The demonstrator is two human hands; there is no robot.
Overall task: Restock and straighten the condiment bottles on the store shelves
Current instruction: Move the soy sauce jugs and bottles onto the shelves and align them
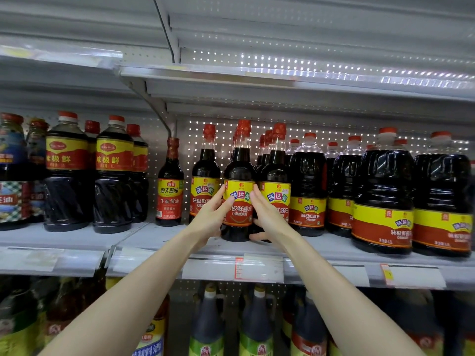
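Observation:
A tall dark soy sauce bottle with a red cap and a yellow-and-red label stands upright at the front of the middle shelf. My left hand grips its left side, thumb across the label. My right hand holds its right side, fingers curled round behind it and between it and the neighbouring bottle. A matching bottle stands just to the left. More of the same stand in rows behind them.
A smaller red-labelled bottle stands further left, then wide bottles. Large jugs fill the shelf's right side. The shelf above hangs low over the caps. Price tags line the shelf edge; more bottles stand below.

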